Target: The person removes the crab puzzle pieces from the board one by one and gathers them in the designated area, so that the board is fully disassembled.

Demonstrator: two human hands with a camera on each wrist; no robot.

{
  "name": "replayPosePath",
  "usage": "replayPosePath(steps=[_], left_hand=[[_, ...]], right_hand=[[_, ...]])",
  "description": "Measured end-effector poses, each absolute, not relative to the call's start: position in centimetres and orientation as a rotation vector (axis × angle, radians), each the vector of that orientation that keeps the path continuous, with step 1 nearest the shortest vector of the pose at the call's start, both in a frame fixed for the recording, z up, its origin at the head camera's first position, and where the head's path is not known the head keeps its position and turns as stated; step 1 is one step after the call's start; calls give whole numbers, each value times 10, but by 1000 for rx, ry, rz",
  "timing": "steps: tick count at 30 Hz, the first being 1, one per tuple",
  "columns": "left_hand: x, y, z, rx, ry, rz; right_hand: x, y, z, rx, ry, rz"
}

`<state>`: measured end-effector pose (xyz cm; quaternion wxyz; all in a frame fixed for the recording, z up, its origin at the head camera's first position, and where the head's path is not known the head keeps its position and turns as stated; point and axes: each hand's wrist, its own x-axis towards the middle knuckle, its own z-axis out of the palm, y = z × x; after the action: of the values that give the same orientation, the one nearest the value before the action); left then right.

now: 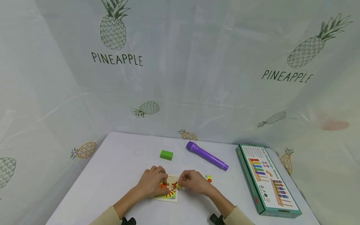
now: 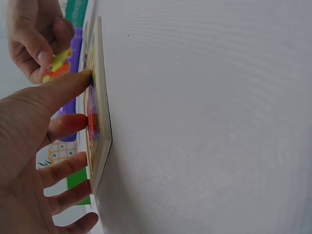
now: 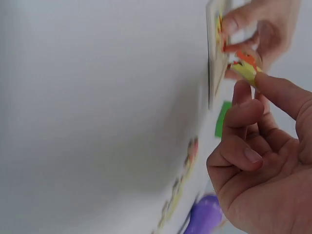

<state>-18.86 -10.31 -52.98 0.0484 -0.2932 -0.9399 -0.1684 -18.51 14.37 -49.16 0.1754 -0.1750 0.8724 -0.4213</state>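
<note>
A small wooden puzzle board (image 1: 173, 199) with colorful pieces in it lies flat on the white table. My left hand (image 1: 153, 182) rests on it, thumb and index fingertip pressing the pieces in the left wrist view, the other fingers spread near its edge. Just off the board's right side, my right hand (image 1: 195, 182) pinches a yellow and orange puzzle piece (image 3: 246, 71) between thumb and index finger. That piece is raised and tilted. Fingers hide part of the board's picture.
Loose puzzle pieces (image 1: 208, 178) lie right of the board, partly behind the right hand. Beyond the board are a green block (image 1: 166, 155) and a purple toy microphone (image 1: 208, 156). A green game box (image 1: 268, 181) lies along the table's right side, and a pineapple-print curtain (image 1: 182, 78) hangs behind.
</note>
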Motion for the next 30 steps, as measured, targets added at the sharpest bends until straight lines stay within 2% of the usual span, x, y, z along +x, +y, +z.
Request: replayPosePath(steps=[18,30], left_hand=[[-186,-103,-532,-871,-2865,-514],[-185,-103,-529,-868,-2872,-533]], right_hand=[[-176,246,-489,-379,2394,-1211],[-178,272,-501,-242,2488,-1144]])
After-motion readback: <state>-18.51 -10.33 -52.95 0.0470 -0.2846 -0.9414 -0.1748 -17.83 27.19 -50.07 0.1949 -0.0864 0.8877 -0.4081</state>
